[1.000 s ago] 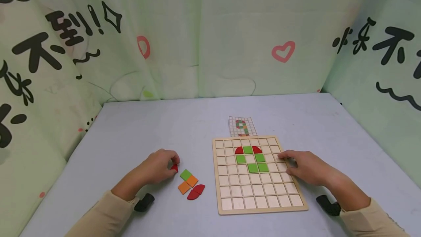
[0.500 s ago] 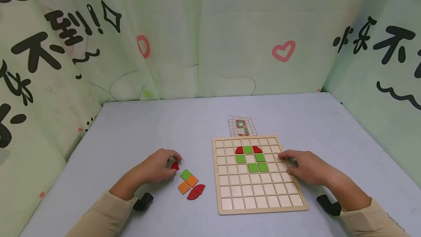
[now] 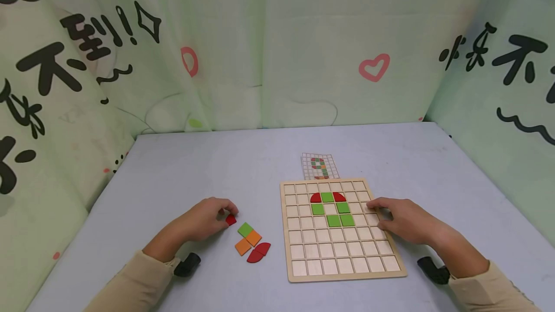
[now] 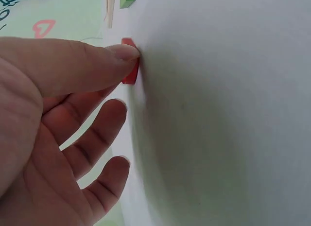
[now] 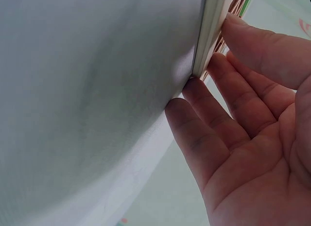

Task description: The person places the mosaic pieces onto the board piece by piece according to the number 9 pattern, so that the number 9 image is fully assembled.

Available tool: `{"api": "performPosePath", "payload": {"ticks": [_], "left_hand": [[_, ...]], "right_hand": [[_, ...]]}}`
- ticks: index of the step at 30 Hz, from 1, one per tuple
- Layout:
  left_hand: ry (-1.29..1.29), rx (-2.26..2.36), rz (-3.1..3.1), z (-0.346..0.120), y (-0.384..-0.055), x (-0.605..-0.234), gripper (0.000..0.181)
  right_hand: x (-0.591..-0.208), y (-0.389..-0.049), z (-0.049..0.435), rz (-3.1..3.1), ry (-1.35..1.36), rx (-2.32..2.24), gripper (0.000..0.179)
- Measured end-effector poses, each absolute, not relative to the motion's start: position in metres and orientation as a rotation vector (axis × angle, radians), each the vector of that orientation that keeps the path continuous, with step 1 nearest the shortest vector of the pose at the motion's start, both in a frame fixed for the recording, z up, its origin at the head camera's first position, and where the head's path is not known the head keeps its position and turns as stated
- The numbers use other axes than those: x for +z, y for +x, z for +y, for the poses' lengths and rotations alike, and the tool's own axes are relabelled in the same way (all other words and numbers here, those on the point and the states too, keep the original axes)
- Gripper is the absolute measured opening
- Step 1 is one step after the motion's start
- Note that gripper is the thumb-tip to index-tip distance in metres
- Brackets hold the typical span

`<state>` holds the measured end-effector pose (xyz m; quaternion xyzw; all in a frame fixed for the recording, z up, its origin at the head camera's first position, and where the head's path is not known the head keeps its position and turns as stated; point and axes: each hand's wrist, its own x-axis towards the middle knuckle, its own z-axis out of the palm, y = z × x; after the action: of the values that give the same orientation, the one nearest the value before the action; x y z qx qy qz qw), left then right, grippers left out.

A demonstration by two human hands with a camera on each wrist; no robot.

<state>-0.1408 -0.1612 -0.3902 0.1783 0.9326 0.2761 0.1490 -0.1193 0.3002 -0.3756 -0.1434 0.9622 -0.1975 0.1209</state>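
My left hand [image 3: 208,218] pinches a red quarter-round tile [image 3: 231,219] between thumb and index finger, low over the table. In the left wrist view the thumb covers much of this red tile [image 4: 130,73], and the other fingers are loosely bent. My right hand [image 3: 405,219] rests at the right edge of a wooden grid board [image 3: 342,278]. In the right wrist view its thumb and fingertips touch the side of the board [image 5: 210,36], with the fingers fairly relaxed. Red corner tiles and green square tiles [image 3: 333,221] lie in the upper cells of the board.
Beside the left hand lie a green square tile [image 3: 245,229], two orange square tiles [image 3: 243,247] and two red curved tiles [image 3: 255,256]. A printed pattern card [image 3: 320,162] lies behind the board, partly covered by it. Patterned curtains [image 3: 303,61] enclose the white table [image 3: 195,158].
My left fingers have shifted slightly around the red tile, which has turned a little and shows more. The right hand and the board have stayed in place.
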Motion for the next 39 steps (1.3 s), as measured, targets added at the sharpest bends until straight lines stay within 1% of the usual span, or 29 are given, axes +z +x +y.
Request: {"api": "performPosePath", "payload": {"ticks": [14,39], "left_hand": [[0.486,0.781,2.747,-0.153,-0.143,-0.395,0.02],[0.484,0.736,2.8,-0.145,-0.142,-0.394,0.021]], "right_hand": [[-0.376,-0.119,0.3,2.808,-0.434,-0.578,0.045],[-0.376,-0.12,0.3,2.816,-0.447,-0.563,0.045]]}}
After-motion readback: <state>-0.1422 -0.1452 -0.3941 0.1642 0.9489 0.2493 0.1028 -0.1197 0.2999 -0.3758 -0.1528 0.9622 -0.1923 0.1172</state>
